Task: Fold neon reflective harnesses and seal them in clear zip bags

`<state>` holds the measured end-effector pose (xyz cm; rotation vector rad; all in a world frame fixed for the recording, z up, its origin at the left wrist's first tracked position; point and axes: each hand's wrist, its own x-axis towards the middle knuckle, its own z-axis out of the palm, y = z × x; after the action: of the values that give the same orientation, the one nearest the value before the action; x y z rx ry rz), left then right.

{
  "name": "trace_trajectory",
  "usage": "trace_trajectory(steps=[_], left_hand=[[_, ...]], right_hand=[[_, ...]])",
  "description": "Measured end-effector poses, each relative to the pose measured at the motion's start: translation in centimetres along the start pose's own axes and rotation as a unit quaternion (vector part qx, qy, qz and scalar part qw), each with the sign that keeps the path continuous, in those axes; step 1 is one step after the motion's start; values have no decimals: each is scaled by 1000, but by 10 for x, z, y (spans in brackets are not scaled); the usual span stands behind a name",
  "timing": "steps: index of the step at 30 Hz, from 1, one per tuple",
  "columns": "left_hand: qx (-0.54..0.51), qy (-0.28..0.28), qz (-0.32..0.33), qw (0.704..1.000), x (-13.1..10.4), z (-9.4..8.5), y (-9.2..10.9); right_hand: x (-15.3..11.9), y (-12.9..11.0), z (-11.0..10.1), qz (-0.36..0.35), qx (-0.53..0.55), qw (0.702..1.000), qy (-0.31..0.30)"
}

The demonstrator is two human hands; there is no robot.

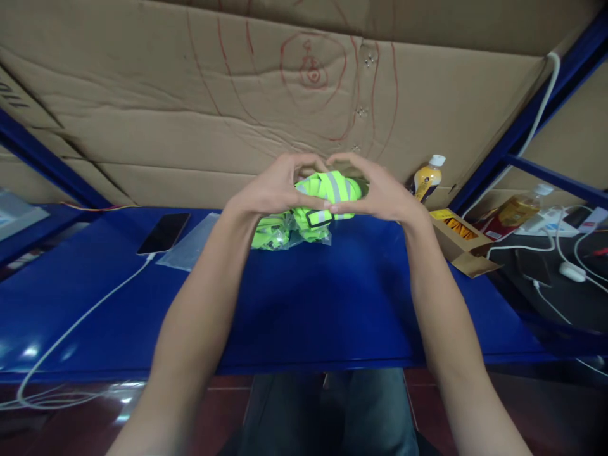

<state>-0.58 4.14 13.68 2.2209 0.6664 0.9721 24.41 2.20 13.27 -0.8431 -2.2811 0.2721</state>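
Both my hands are raised over the far middle of a blue table (pixel 308 316). My left hand (pixel 273 190) and my right hand (pixel 380 190) meet around a folded neon-yellow vest (pixel 327 189) with grey reflective stripes, fingers curled over its top and thumbs under it. Below the held vest, more neon-yellow vests in clear plastic (pixel 280 231) lie on the table. My forearms reach in from the bottom edge.
A phone (pixel 164 233) on a white cable and an empty clear bag (pixel 192 247) lie at the left. A yellow drink bottle (pixel 426 178), an open cardboard box (pixel 458 240), another bottle (pixel 520 208) and chargers sit at the right. A cardboard wall (pixel 190 95) stands behind.
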Motion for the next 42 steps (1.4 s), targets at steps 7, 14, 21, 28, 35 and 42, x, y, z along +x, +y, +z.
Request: trace_trajectory(steps=[7, 14, 21, 28, 35, 42], left_hand=[[138, -27, 48, 989, -4, 7, 19], [28, -53, 50, 997, -48, 46, -6], [-112, 110, -152, 976, -75, 94, -35], [-249, 141, -255, 924, -78, 98, -42], [-19, 211, -107, 971, -85, 105, -59], [153, 237, 81, 956, -91, 109, -49]], right_hand=[[-8, 4, 7, 68, 92, 990, -83], [-76, -8, 41, 68, 56, 995, 40], [-108, 11, 96, -159, -112, 971, 142], [-108, 11, 109, -169, -118, 967, 153], [-109, 12, 126, 20, 7, 990, 139], [-104, 1, 140, 168, 182, 944, 216]])
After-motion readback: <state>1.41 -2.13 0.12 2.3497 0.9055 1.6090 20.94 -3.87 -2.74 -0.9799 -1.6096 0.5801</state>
